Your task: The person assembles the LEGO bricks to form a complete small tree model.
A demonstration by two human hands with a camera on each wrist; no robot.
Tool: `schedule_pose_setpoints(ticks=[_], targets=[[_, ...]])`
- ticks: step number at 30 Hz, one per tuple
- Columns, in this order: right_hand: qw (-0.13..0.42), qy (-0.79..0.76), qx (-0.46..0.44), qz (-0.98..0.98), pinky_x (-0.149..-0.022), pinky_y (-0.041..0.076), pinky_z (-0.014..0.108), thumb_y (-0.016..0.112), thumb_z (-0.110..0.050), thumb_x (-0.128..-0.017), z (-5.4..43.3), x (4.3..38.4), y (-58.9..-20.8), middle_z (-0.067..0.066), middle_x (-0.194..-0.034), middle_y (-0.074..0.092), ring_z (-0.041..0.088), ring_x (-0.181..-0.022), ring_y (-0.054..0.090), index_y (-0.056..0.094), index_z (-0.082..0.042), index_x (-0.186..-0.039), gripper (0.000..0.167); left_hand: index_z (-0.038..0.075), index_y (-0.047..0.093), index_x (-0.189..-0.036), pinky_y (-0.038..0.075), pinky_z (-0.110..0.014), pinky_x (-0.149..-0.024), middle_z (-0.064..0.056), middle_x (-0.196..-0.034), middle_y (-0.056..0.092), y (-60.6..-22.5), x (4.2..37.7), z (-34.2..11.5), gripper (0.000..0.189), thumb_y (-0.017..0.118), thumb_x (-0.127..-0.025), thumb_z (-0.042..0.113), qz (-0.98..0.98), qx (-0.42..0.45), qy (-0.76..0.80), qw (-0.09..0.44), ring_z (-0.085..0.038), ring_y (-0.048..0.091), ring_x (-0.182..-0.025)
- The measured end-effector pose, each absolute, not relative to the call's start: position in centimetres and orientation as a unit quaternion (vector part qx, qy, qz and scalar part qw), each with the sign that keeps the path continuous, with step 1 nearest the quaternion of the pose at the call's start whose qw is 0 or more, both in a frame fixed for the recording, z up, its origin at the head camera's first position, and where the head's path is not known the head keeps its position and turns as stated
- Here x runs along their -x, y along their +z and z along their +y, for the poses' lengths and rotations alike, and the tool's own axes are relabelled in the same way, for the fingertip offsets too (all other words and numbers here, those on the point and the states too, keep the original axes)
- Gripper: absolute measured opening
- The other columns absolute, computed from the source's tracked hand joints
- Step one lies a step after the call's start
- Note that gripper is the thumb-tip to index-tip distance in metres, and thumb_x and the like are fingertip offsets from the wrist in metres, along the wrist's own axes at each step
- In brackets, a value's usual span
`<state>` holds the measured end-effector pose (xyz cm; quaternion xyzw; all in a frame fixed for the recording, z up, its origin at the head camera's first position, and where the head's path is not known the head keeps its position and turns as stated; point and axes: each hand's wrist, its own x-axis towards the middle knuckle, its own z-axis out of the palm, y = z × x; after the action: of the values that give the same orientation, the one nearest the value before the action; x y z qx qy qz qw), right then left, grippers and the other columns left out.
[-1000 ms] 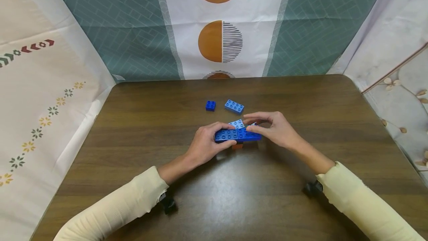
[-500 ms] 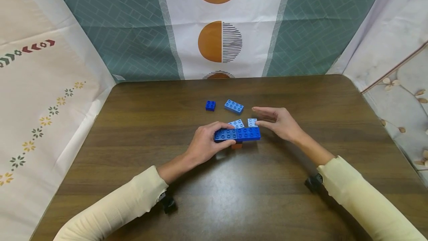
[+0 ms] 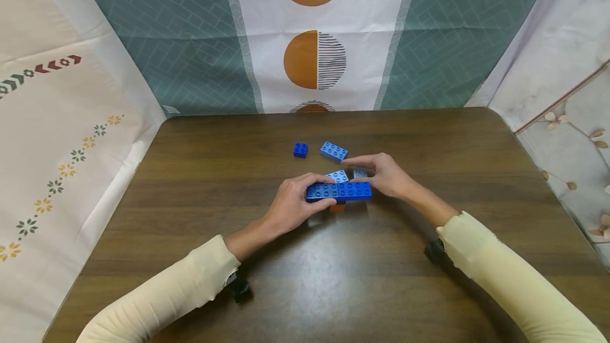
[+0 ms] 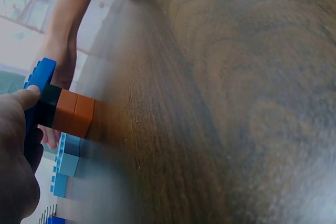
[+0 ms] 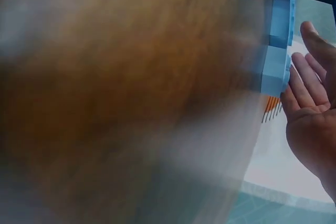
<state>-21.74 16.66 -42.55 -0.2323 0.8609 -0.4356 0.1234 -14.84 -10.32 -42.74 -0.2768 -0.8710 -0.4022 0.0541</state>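
Note:
My left hand (image 3: 293, 200) grips the left end of two blue building bricks (image 3: 355, 190) set end to end in a row. Below that row, in the left wrist view, come a dark brick (image 4: 49, 106) and two orange bricks (image 4: 74, 113) stacked down to the table. My right hand (image 3: 388, 176) hovers just behind the row's right end, fingers extended and thumb apart, holding nothing. Between its fingers and thumb lies a small pale blue brick (image 3: 359, 172) with studs up. Another pale blue brick (image 3: 338, 175) lies to its left, partly hidden by the row.
Farther back on the brown wooden table (image 3: 229, 152) lie a longer light blue brick (image 3: 333, 151) and a small dark blue brick (image 3: 300, 150). Patterned cloths hang behind the table and along both sides.
My right hand let go of the right blue brick and drew back to the right, then moved left over the small pale blue brick. My left hand has kept its grip in place.

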Motion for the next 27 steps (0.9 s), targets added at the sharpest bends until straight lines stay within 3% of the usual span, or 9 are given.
schedule_pose_setpoints(ticks=[9, 17, 27], targets=[[0.129, -0.376, 0.300, 0.867, -0.111, 0.048, 0.058, 0.081, -0.006, -0.094, 15.8, 23.1, -43.0, 0.016, -0.136, 0.071, 0.038, -0.128, 0.064, 0.074, -0.007, -0.135, 0.041, 0.016, 0.075, -0.129, 0.058, -0.034, -0.087, -0.005, -0.125, 0.075, -42.8, 14.9, -10.3, 0.039, 0.086, -0.094, 0.029, -0.872, 0.277, -0.401, 0.050, -0.018, 0.069, -0.105], [0.122, -0.366, 0.288, 0.876, -0.108, 0.052, 0.054, 0.083, -0.010, -0.094, 15.3, 23.5, -42.9, 0.013, -0.130, 0.074, 0.035, -0.123, 0.068, 0.079, -0.010, -0.128, 0.034, 0.016, 0.075, -0.128, 0.058, -0.034, -0.084, -0.006, -0.124, 0.075, -42.7, 15.0, -10.3, 0.039, 0.086, -0.093, 0.030, -0.872, 0.277, -0.400, 0.054, -0.018, 0.070, -0.104], [0.078, -0.405, 0.263, 0.872, -0.102, 0.056, 0.052, 0.087, -0.008, -0.090, 16.2, 23.0, -41.7, 0.014, -0.122, 0.077, 0.034, -0.118, 0.072, 0.081, -0.006, -0.121, 0.032, 0.017, 0.075, -0.128, 0.058, -0.038, -0.093, -0.005, -0.126, 0.075, -42.8, 15.0, -10.4, 0.039, 0.086, -0.093, 0.031, -0.872, 0.278, -0.399, 0.050, -0.019, 0.070, -0.112]])
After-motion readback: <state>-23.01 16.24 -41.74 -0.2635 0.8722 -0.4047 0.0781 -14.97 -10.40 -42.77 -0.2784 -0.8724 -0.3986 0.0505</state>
